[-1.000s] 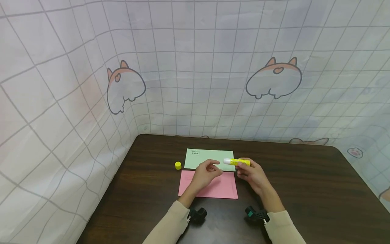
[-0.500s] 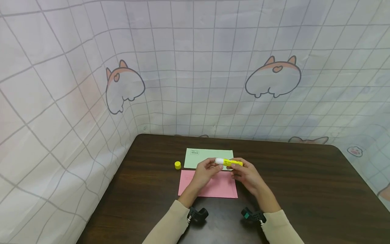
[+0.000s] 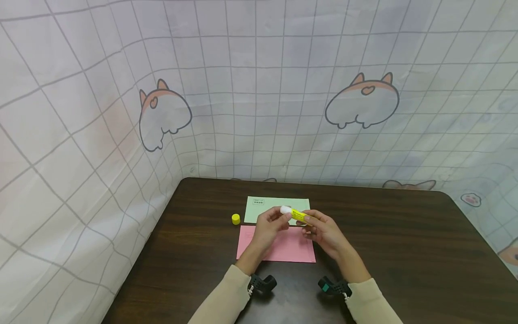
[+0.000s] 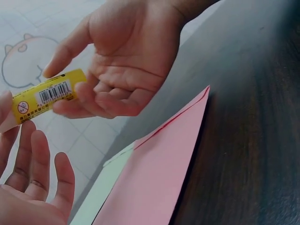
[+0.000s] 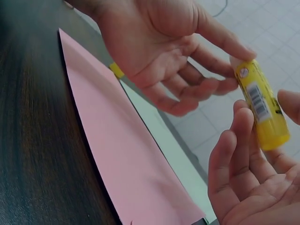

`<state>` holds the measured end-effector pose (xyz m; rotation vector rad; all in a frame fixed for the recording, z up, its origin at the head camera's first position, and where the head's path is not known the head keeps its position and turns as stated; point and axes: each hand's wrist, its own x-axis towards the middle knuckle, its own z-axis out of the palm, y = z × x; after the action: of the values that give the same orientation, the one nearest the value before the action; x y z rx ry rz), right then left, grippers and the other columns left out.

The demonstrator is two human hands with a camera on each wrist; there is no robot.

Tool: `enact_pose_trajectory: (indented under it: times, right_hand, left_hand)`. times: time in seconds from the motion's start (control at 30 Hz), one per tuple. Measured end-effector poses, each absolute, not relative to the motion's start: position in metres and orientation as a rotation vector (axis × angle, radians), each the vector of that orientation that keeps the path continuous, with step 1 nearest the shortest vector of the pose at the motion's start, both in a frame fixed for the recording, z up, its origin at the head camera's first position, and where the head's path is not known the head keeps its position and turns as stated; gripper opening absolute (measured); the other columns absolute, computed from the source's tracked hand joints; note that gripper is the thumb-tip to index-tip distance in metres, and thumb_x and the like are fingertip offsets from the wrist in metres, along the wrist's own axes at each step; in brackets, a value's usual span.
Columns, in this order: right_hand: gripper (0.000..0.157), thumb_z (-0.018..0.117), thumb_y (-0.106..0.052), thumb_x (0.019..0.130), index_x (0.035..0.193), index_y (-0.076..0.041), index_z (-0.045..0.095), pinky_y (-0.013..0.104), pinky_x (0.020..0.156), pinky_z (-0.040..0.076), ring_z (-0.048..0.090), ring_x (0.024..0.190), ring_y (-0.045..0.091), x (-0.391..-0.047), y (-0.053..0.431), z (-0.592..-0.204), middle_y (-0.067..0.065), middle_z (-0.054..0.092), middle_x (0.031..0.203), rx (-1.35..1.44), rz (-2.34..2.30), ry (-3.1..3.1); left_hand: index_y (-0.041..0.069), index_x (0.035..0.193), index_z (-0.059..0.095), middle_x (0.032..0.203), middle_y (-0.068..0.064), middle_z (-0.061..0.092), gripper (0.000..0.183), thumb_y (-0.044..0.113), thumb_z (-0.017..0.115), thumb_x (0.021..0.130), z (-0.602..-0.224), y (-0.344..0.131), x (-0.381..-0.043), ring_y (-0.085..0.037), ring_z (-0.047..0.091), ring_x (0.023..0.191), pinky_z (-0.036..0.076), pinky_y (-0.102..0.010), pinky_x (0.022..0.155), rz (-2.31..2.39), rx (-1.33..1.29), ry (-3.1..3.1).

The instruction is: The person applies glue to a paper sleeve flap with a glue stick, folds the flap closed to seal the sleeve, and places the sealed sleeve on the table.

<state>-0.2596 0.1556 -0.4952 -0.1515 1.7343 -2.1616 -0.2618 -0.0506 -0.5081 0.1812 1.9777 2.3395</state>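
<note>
Both hands hold an uncapped glue stick (image 3: 299, 215) above the envelopes, its white end to the left and slightly raised. My left hand (image 3: 269, 226) pinches that white end between thumb and forefinger. The yellow labelled body (image 4: 51, 95) is pinched by my right hand (image 3: 327, 235), its other fingers loosely bent. Below lie a pink envelope (image 3: 289, 249) nearer me and a green envelope (image 3: 279, 205) behind it, printed at upper left. The yellow cap (image 3: 236, 219) stands on the table, left of the green envelope.
A dark wooden table (image 3: 194, 252) carries everything. Behind it and to the left hangs a white grid-patterned curtain (image 3: 259, 90) with cartoon animals. Each wrist wears a black camera mount, such as the left one (image 3: 263, 284).
My right hand has moved left, bringing the glue stick to my left hand. The left thumb and forefinger have come together on its white end. The stick now slants more.
</note>
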Motion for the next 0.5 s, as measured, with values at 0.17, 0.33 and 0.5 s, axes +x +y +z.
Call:
enact_pose_trajectory:
  times: [0.17, 0.33, 0.5]
  right_hand:
    - [0.016, 0.056, -0.031, 0.106, 0.112, -0.018, 0.064, 0.027, 0.079, 0.057, 0.063, 0.078, 0.01, -0.2604, 0.1569, -0.4972, -0.003, 0.074, 0.094, -0.122, -2.145, 1.76]
    - [0.021, 0.055, -0.033, 0.107, 0.113, -0.014, 0.063, 0.026, 0.077, 0.057, 0.062, 0.077, 0.01, -0.2616, 0.157, -0.4986, -0.003, 0.074, 0.092, -0.102, -2.128, 1.783]
    - [0.022, 0.056, -0.03, 0.106, 0.114, -0.011, 0.063, 0.026, 0.076, 0.057, 0.061, 0.077, 0.01, -0.2615, 0.1563, -0.4989, -0.003, 0.074, 0.091, -0.073, -2.119, 1.824]
  left_hand:
    - [0.011, 0.122, 0.072, 0.111, -0.006, 0.071, 0.036, 0.029, 0.079, 0.091, -0.5068, -0.0553, -0.2631, -0.025, 0.068, 0.094, 0.06, -0.029, 0.082, 2.377, 0.116, 1.992]
    - [0.011, 0.121, 0.073, 0.108, -0.004, 0.07, 0.039, 0.032, 0.081, 0.089, -0.5046, -0.0589, -0.2638, -0.02, 0.068, 0.091, 0.06, -0.029, 0.083, 2.397, 0.033, 1.992]
    - [0.01, 0.121, 0.073, 0.107, -0.003, 0.07, 0.04, 0.031, 0.082, 0.088, -0.5018, -0.0596, -0.2626, -0.031, 0.067, 0.102, 0.06, -0.029, 0.083, 2.418, 0.01, 1.967]
